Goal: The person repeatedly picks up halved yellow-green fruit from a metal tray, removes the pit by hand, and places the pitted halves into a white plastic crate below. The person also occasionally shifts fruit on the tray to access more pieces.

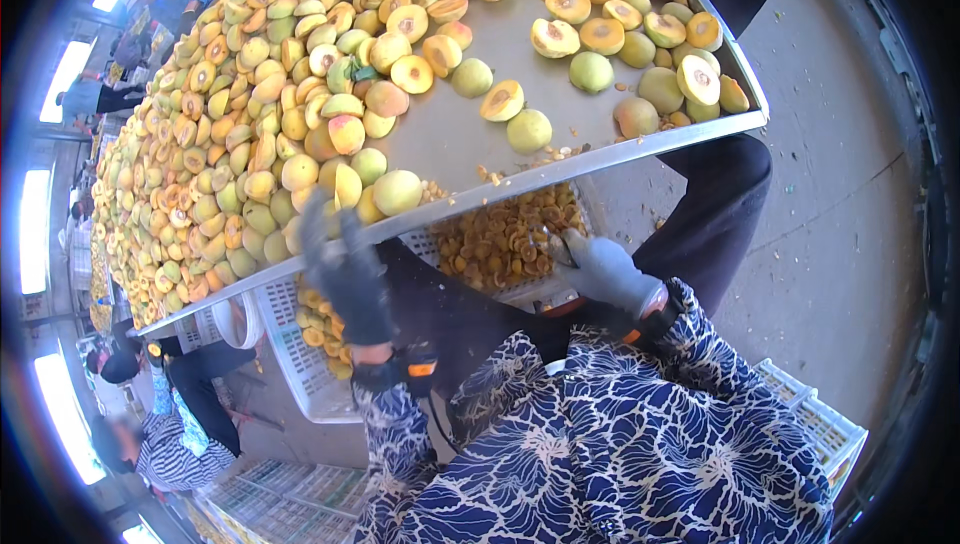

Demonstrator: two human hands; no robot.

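My left hand (pixel 345 274), in a dark glove and blurred, is raised at the near edge of the metal table (pixel 480 191), with its fingers by the heap of halved yellow peaches (pixel 262 146). Whether it touches a fruit is not plain. My right hand (pixel 604 270), in a grey glove, is curled round a small metal tool (pixel 562 248), only partly visible, above a crate of brownish pieces, perhaps peach pits (pixel 495 236). More peach halves (pixel 600 35) lie cut side up at the table's right corner. Near the rim is a greenish peach (pixel 529 131).
A white plastic crate (pixel 300 371) with peach pieces stands below the table at left, beside a white bucket (pixel 238 323). Another crate (pixel 817 409) is at my right. Co-workers sit and stand at far left; stacked crates (pixel 292 495) lie at lower left.
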